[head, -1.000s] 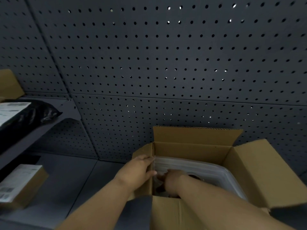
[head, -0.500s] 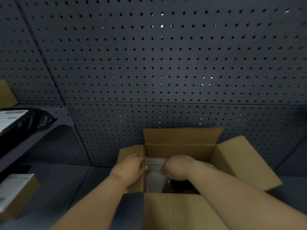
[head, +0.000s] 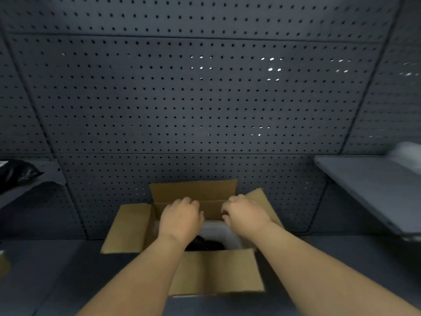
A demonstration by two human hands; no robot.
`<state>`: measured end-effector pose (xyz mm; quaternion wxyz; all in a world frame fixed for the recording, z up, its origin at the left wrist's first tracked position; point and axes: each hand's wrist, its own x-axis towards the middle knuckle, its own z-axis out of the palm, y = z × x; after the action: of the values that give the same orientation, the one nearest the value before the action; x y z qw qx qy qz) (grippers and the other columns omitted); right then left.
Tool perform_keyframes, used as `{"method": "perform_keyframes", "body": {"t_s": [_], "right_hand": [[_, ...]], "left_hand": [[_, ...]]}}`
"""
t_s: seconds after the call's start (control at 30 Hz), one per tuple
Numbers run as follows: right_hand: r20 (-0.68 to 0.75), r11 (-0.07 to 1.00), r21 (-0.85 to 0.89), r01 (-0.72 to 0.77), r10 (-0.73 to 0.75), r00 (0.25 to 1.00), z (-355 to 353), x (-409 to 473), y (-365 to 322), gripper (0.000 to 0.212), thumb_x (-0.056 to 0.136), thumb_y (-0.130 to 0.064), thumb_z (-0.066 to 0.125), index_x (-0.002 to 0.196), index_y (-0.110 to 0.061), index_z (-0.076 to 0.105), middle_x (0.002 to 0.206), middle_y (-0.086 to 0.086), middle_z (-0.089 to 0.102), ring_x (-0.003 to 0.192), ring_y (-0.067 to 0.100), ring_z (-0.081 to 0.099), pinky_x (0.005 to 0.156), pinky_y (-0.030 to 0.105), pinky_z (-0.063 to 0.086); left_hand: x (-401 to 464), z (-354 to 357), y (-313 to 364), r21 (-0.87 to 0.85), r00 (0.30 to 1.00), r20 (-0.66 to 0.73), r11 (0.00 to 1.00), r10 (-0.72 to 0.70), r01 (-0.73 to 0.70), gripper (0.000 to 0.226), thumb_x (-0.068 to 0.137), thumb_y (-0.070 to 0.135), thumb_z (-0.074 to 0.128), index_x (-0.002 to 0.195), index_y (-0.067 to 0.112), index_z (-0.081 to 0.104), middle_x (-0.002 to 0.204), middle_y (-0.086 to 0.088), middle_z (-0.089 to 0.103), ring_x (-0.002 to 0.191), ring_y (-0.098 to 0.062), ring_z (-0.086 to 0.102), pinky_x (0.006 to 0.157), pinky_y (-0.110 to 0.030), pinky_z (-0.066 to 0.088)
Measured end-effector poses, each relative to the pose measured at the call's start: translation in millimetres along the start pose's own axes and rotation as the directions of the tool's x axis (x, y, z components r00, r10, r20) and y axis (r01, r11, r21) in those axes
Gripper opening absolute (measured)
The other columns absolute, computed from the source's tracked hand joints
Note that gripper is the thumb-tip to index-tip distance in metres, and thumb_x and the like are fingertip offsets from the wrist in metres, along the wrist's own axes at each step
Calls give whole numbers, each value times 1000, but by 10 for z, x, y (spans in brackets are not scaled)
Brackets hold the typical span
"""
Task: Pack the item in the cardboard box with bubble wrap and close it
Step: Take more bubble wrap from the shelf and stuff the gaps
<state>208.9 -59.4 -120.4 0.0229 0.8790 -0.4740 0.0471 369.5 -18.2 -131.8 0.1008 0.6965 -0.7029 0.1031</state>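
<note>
Both hands are over the open top of the cardboard box (head: 216,273), backs up, fingers curled downward toward its far side. The left hand (head: 181,221) sits just ahead of the far flap (head: 193,190), its fingertips bent against the inner fold there, though I cannot tell whether it actually grips the cardboard. The right hand (head: 245,214) is beside it, fingers hooked at the far right corner where the right flap (head: 262,201) rises; whether it is clenched on anything I cannot tell either. Between and below the wrists, inside the box, lies pale bubble wrap (head: 218,230) with a dark item (head: 206,245) showing in the middle of it. The left flap (head: 127,229) is spread out flat and the near flap hangs toward me. The box rests on a dark grey tabletop (head: 57,281), backed by a perforated grey panel (head: 205,110). On a shelf (head: 47,176) to the left lies a glossy black bag (head: 16,174); another shelf (head: 369,190) juts in from the right.
</note>
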Motion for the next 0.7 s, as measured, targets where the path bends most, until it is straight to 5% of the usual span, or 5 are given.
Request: {"method": "perform_keyframes", "body": {"t_s": [0.37,0.7], "right_hand": [[-160,996,-30,-79,73,984,-332,-1417,846,32,98,-25,41,115,-13,65,119,4,60,113,24,50,92,34,43],[-209,980,-30,-195,185,960,-743,-1978,1155,31,97,-28,44,119,-15,62,121,5,60,115,25,50,95,36,43]], "left_hand": [[-526,-337,1511,-64,998,-60,998,10,-14,33,97,37,37,107,17,61,106,-1,61,99,-20,58,78,-33,45],[-626,-572,2113,-56,987,-111,991,117,-124,32,98,37,36,104,18,61,108,-2,62,100,-20,58,80,-33,45]]}}
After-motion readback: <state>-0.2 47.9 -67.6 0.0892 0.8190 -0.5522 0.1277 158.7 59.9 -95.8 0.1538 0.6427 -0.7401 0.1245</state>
